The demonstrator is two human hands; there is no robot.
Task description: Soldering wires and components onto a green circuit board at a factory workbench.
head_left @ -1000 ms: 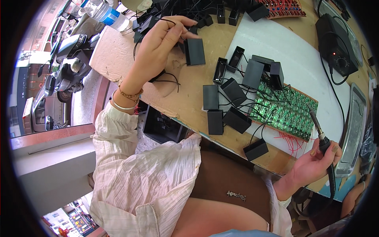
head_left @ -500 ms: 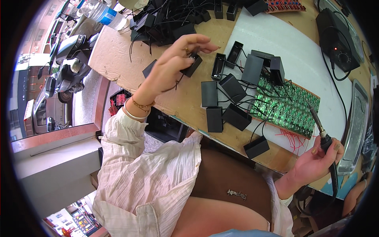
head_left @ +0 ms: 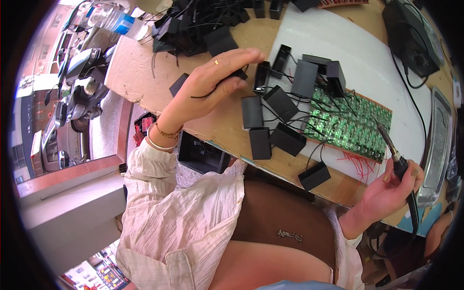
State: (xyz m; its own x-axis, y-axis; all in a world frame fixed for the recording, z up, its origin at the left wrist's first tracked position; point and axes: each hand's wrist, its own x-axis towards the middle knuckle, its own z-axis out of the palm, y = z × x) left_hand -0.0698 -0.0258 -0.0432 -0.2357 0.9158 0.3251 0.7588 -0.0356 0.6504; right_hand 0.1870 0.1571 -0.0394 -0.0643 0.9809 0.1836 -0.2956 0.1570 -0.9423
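Note:
My left hand [head_left: 205, 84] is over the cardboard at the left, curled round a small black plastic box [head_left: 240, 74]. Most of that box is hidden by my fingers, and a thin black wire shows at my palm. In my right hand [head_left: 390, 193] is a soldering iron [head_left: 399, 163], gripped by its black handle. Its metal tip points up and left, over the right side of a green circuit board panel [head_left: 350, 125]. Several black boxes [head_left: 285, 139] lie left of the panel, their wires running onto it. Another black box [head_left: 314, 176] sits by the table's front edge.
A heap of black boxes with wires [head_left: 193, 29] is at the far left, beside a plastic bottle [head_left: 121, 21]. A black soldering station [head_left: 413, 43] stands far right, near a metal tray [head_left: 435, 150]. Under the panel lies a white foam sheet [head_left: 357, 48]. Red wires [head_left: 360, 164] stick out in front.
My left hand has turned over, so its back now covers most of the black box. The right hand with the soldering iron has barely moved. The whole view has shifted slightly.

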